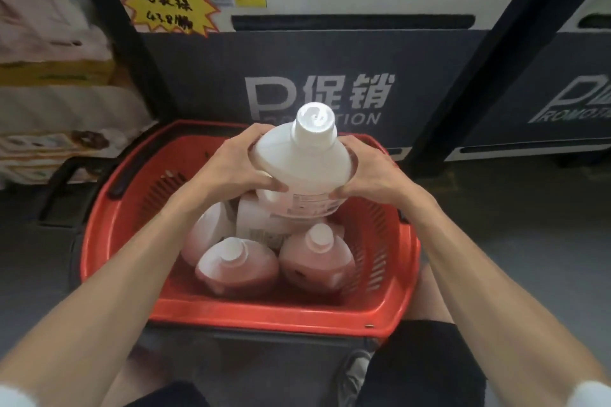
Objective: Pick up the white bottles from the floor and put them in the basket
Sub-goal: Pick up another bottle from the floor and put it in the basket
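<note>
Your left hand (231,165) and right hand (370,172) both grip a white plastic capped bottle (304,168), upright over the red plastic basket (132,208). Four more bottles (238,264) crowd its near-left corner.

Held white bottle (299,172): white cap, roughly upright with cap up, printed label low on its side, gripped between left hand (231,165) and right hand (373,172) above the red basket (264,311). The basket is plastic with slotted walls. Inside stand a front-left bottle (236,269) and a front-right bottle (317,258), caps up. More bottles (206,228) sit behind, partly hidden.
</note>
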